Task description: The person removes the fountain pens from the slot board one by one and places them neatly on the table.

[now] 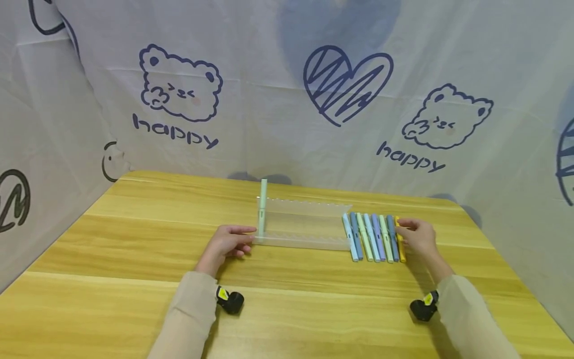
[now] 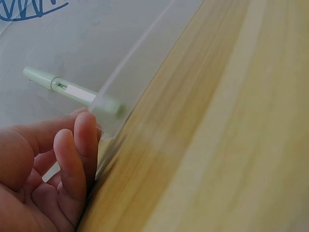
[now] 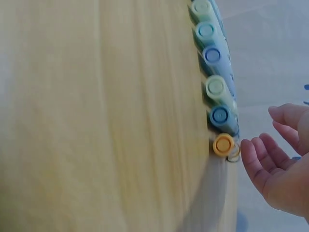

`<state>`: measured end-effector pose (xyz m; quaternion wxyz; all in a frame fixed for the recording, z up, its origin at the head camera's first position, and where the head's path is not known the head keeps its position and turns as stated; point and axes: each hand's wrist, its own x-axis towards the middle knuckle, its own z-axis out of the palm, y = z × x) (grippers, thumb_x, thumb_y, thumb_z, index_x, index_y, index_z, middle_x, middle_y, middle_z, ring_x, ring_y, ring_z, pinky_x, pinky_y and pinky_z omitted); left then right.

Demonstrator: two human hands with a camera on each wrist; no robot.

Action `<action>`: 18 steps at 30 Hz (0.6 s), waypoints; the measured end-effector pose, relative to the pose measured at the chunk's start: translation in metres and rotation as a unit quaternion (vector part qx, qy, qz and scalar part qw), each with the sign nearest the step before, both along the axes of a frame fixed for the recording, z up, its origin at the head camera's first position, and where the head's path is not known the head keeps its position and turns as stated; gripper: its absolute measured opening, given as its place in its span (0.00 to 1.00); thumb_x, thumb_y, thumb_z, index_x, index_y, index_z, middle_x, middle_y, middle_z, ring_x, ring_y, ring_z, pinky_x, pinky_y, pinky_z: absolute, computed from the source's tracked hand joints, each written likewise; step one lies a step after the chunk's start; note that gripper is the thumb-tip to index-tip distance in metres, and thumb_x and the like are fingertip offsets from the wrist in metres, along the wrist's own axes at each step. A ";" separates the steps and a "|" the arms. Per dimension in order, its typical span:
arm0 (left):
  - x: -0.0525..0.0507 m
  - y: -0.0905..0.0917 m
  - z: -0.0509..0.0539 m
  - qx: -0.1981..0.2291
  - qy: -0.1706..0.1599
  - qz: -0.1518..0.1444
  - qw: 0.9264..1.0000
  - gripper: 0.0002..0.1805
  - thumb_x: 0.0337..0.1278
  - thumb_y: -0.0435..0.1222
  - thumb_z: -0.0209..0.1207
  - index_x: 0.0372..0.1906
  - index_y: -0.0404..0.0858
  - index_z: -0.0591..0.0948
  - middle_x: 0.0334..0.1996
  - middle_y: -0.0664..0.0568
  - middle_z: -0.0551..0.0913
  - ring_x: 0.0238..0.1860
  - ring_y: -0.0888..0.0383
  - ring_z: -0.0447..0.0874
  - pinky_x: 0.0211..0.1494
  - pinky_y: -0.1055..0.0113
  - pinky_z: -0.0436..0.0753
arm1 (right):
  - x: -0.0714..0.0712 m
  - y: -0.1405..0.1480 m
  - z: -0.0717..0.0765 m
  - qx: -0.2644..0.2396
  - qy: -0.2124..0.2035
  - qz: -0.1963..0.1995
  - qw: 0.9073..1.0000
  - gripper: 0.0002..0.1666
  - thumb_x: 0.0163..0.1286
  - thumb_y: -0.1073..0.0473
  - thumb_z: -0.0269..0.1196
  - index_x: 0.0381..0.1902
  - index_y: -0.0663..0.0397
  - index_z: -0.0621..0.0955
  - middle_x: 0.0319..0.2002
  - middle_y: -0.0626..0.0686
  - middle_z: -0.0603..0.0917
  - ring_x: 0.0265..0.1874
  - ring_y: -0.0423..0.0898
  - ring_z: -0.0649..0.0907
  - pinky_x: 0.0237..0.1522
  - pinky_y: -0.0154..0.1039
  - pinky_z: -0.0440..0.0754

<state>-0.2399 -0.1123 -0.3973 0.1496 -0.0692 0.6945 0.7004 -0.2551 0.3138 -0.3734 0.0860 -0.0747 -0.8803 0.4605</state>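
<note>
A clear plastic tray (image 1: 305,244) with a notched back edge stands mid-table. One pale green pen (image 1: 263,209) lies in its left end, its upper part past the back edge; the left wrist view shows the same pen (image 2: 72,92). My left hand (image 1: 226,244) holds the tray's front left corner between thumb and fingers, the lower fingers loosely bent (image 2: 72,159). To the right of the tray, several blue, green and purple pens (image 1: 375,237) lie in a row, ending with a yellow pen (image 1: 401,249). Beside that pen my right hand (image 1: 419,237) has its fingers spread loosely, gripping nothing (image 3: 280,169).
The wooden table (image 1: 314,309) reaches back to a white cloth (image 1: 269,99) printed with bears and hearts. Cloth also hangs on both sides. A small black camera (image 1: 230,301) is strapped at each wrist.
</note>
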 end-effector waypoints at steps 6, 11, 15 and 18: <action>0.000 -0.001 0.000 -0.004 -0.003 0.000 1.000 0.19 0.53 0.26 0.56 0.52 0.27 0.74 0.18 0.49 0.79 0.14 0.64 0.75 0.16 0.76 0.75 | -0.003 -0.003 -0.007 -0.055 0.048 0.024 0.997 0.17 0.55 0.65 0.64 0.38 0.75 0.77 0.25 0.48 0.79 0.23 0.35 0.75 0.20 0.31 0.78; 0.000 0.000 0.000 -0.005 -0.004 0.001 1.000 0.19 0.54 0.26 0.56 0.52 0.27 0.74 0.18 0.49 0.79 0.14 0.64 0.75 0.16 0.76 0.75 | -0.002 -0.009 -0.005 -0.063 0.047 0.033 0.996 0.17 0.57 0.64 0.63 0.40 0.76 0.77 0.29 0.53 0.80 0.24 0.37 0.76 0.22 0.32 0.80; 0.000 0.000 0.000 -0.005 -0.003 0.001 1.000 0.19 0.54 0.26 0.56 0.52 0.26 0.74 0.17 0.49 0.79 0.14 0.64 0.76 0.16 0.76 0.75 | 0.001 -0.018 0.000 -0.036 0.036 0.032 0.998 0.18 0.59 0.66 0.60 0.43 0.78 0.75 0.33 0.56 0.80 0.26 0.36 0.78 0.25 0.35 0.81; 0.000 0.000 0.000 -0.005 -0.003 0.001 1.000 0.19 0.53 0.26 0.56 0.52 0.26 0.74 0.17 0.49 0.79 0.14 0.63 0.76 0.16 0.76 0.75 | 0.002 -0.023 0.000 -0.038 0.039 0.036 0.998 0.17 0.59 0.68 0.59 0.43 0.78 0.75 0.32 0.53 0.81 0.25 0.36 0.78 0.24 0.36 0.82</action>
